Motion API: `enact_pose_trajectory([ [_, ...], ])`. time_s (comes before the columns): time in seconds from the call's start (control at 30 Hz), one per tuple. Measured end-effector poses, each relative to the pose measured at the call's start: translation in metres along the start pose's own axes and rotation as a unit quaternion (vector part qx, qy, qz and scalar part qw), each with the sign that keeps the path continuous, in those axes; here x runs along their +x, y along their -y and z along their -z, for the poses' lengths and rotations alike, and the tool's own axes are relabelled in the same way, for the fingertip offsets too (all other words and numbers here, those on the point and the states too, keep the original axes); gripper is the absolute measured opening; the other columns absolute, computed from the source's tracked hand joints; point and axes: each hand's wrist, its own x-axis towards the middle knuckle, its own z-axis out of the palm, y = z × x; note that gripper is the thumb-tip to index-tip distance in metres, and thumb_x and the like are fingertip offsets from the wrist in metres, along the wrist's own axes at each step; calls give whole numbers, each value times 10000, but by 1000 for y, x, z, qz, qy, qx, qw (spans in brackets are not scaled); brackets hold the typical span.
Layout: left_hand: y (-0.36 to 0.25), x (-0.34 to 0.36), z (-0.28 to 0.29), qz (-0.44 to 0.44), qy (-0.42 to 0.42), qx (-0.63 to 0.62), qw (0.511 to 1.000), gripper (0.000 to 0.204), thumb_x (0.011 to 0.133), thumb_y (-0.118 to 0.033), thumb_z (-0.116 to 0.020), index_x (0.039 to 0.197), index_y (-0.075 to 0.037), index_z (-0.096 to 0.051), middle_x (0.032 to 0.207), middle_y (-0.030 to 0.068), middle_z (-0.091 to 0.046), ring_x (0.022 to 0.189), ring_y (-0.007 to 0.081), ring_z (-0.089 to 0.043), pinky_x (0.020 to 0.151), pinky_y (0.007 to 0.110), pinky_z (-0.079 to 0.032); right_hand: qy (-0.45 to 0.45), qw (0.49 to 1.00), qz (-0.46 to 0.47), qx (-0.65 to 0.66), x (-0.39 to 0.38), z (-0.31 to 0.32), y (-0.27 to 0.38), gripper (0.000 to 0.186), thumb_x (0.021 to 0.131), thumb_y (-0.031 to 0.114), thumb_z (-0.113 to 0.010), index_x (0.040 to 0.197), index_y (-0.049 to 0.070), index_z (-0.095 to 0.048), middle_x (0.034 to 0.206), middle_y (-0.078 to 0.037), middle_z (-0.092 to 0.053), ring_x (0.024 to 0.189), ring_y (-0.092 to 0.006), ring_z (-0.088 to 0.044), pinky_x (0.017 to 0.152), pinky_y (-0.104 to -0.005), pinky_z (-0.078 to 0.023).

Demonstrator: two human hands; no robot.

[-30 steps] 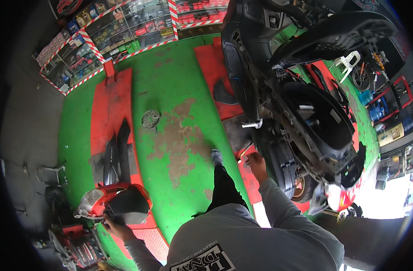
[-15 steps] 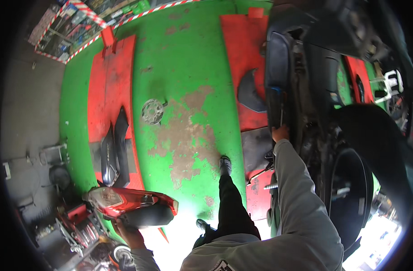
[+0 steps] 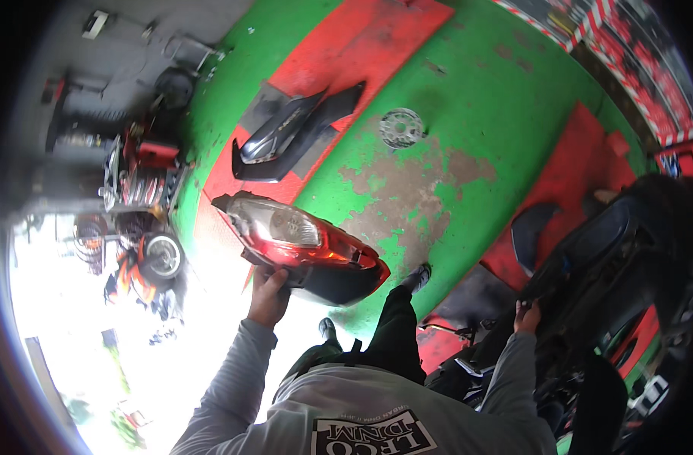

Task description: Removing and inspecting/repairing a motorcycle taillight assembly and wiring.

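Note:
My left hand (image 3: 269, 296) grips a red tail light unit (image 3: 304, 243) by its near left end, with the thumb lying on top. The unit has a clear lens on its left part and a black underside, and it hangs tilted above the floor. Away to the right, my right hand (image 3: 527, 315) is at the side of a dark, partly stripped motorcycle (image 3: 589, 265). Its fingers look curled in, but what they hold, if anything, is too dark and small to make out.
Two long dark fairing panels (image 3: 293, 136) lie on a red lift platform (image 3: 308, 64). A round metal part (image 3: 401, 128) sits on the green floor (image 3: 468, 91). Another dark panel (image 3: 532, 235) rests on the right platform (image 3: 566, 171). A wheel (image 3: 163, 258) stands at the left.
My view has swung left. My left hand has brought the tail light unit up and inward, in front of me. My right hand stays at the motorcycle's side.

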Motion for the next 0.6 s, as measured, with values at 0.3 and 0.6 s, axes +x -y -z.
enact_pose_trajectory([
  [0.3, -21, -92, 83, -109, -42, -148, 982, 505, 830, -175, -780, 1268, -34, -571, 1192, 72, -656, 1131, 219, -629, 1016, 386, -475, 266, 942, 128, -158, -210, -165, 9, 202, 1029, 255, -553, 1147, 91, -550, 996, -56, -585, 889, -180, -570, 833, -392, -487],
  [0.6, -46, -247, 199, -241, -130, -165, 948, 365, 826, -76, -756, 1165, -8, -637, 1120, 50, -688, 1032, 154, -646, 923, 315, -498, 603, 676, 353, -235, -490, -327, 7, 502, 985, 269, -604, 1394, 24, -447, 1208, -177, -562, 1029, -259, -589, 881, -402, -488],
])
